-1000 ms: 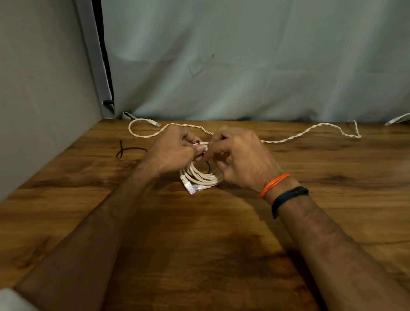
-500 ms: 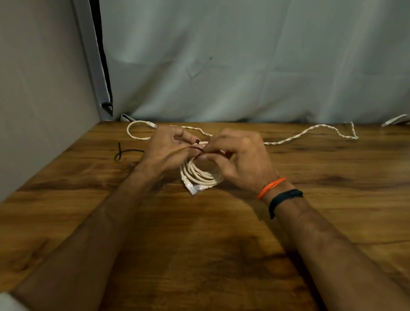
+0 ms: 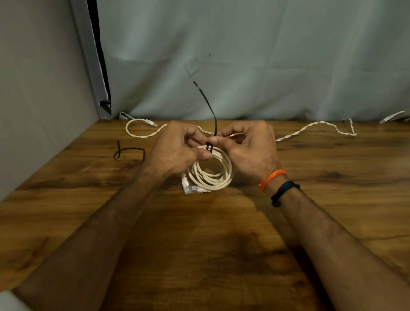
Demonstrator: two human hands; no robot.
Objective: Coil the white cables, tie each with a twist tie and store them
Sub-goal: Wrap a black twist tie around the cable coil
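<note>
A coiled white cable (image 3: 212, 175) with clear plugs at its near-left end rests on the wooden table (image 3: 215, 244). My left hand (image 3: 174, 150) pinches the coil's far side with thumb and fingers. My right hand (image 3: 247, 147) grips a black twist tie (image 3: 211, 113) right at the coil; the tie wraps the strands and its free end sticks up and to the left. A second, braided white cable (image 3: 312, 126) lies uncoiled along the table's far edge behind my hands. Another black twist tie (image 3: 129, 151) lies bent on the table to the left.
A grey curtain (image 3: 259, 47) hangs behind the table and a grey wall (image 3: 19, 74) closes the left side. A small white object (image 3: 391, 116) lies at the far right edge by the curtain. The table's near edge runs below my forearms.
The black twist tie's free end now stands up above my hands; earlier it lay hidden between my fingers. Both hands stay at the coil's far side.
</note>
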